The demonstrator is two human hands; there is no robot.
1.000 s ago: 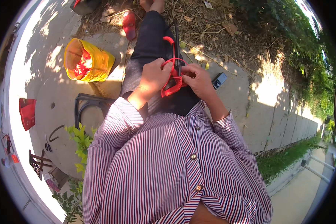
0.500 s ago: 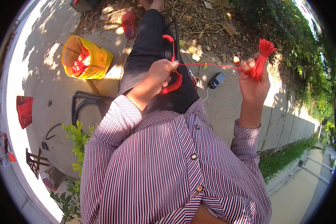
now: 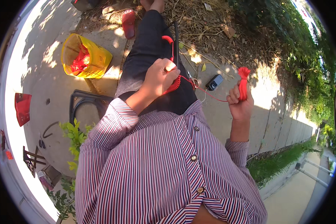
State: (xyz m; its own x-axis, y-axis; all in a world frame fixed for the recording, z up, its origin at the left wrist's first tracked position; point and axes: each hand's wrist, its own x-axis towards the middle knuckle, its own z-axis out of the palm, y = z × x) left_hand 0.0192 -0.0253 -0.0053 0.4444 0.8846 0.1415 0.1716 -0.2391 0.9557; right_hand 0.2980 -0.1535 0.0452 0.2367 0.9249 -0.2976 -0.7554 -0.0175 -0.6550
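Note:
My left hand [image 3: 158,77] is closed over my thigh, around a dark curved frame [image 3: 176,37] that is partly wrapped in red cord. Tight red coils [image 3: 172,86] show just below the fingers, and another wrapped stretch [image 3: 168,38] curves above them. What the fingertips pinch is hidden. Off to the right, my right hand [image 3: 239,102] is wrapped around a bundle of red cord [image 3: 243,84], its frayed-looking tuft pointing up. A single red strand [image 3: 209,94] sags between the two hands.
At left stands a yellow container [image 3: 100,58] with red material [image 3: 81,61] inside. A dark frame [image 3: 76,106] lies on the concrete below it. Beyond my right thigh are a small dark device [image 3: 214,82] and scissors [image 3: 195,83]. A red slipper [image 3: 128,24] rests near my foot.
My right hand has come down and inward with the cord bundle. The strand, taut before, now hangs slack. My left hand has turned slightly at the frame.

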